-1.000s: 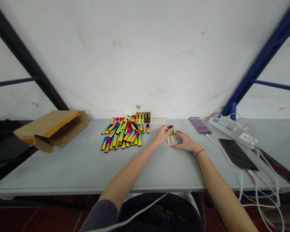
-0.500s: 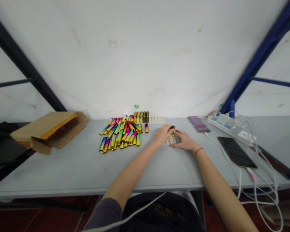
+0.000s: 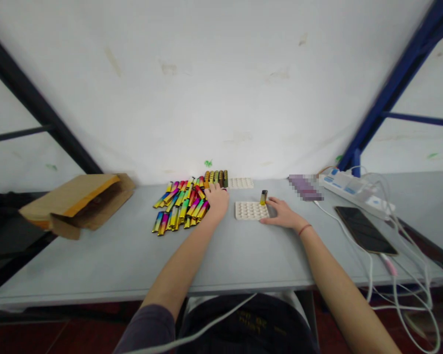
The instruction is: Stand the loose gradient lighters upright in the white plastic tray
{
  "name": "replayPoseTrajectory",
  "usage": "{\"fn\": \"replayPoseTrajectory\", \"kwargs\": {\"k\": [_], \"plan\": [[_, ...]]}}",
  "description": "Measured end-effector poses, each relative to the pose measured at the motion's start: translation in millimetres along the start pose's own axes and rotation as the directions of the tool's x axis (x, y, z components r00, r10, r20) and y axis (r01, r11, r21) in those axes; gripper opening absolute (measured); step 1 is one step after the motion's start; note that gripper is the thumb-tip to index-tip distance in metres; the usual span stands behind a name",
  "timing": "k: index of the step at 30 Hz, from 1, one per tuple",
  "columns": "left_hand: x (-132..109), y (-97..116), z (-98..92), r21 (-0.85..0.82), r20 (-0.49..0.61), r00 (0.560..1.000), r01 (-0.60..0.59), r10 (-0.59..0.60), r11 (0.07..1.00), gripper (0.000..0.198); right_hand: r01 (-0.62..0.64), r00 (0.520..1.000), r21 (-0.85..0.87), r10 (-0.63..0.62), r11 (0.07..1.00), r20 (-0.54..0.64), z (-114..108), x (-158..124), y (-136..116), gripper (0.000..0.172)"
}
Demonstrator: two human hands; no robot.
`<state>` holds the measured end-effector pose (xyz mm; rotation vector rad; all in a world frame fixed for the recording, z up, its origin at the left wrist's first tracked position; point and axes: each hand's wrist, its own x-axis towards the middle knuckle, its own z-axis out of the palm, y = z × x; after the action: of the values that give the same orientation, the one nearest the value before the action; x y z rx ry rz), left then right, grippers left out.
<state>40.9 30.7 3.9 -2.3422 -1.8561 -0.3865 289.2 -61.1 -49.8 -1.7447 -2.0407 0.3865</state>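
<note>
A white tray with rows of round sockets lies on the grey table. One yellow lighter with a dark top stands upright in its far right corner. My right hand rests flat against the tray's right edge, fingers stretched out. My left hand lies on the right edge of a heap of several rainbow-coloured lighters, fingers bent down onto them; whether it grips one is hidden.
A second white tray with a row of lighters standing in it is at the wall. An open cardboard box lies far left. A power strip, a phone and white cables fill the right side.
My left hand has let go of the lighter now standing in the tray and has moved left onto the heap. My right hand has stayed at the tray's right edge.
</note>
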Motion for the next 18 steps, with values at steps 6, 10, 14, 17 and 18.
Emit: {"fn": "replayPoseTrajectory", "kwargs": {"k": [6,10,14,17,18], "plan": [[-7.4,4.2,5.9,-0.039,0.040,0.997,-0.069,0.070,0.997,0.038,-0.015,1.000,-0.013,0.016,1.000,0.015,-0.3,0.0,-1.5,0.092],[-8.5,1.2,9.4,-0.200,0.018,0.986,-0.160,0.167,0.967,0.033,-0.005,1.000,-0.009,0.005,1.000,0.012,-0.9,0.0,-2.2,0.090],[-13.7,-3.3,12.1,-0.645,-0.053,0.981,-0.177,0.188,0.743,0.018,0.007,1.000,0.000,-0.007,1.000,0.001,-1.2,-0.6,-2.5,0.086],[-26.9,-1.3,9.1,-0.933,0.054,0.981,-0.018,0.188,0.360,0.006,0.011,1.000,0.003,-0.011,1.000,-0.006,-0.7,-1.0,-0.8,0.085],[-32.2,0.5,7.1,-0.971,0.105,0.975,0.058,0.194,0.231,0.005,0.015,1.000,0.005,-0.015,1.000,-0.009,-0.4,-1.1,0.2,0.085]]}}
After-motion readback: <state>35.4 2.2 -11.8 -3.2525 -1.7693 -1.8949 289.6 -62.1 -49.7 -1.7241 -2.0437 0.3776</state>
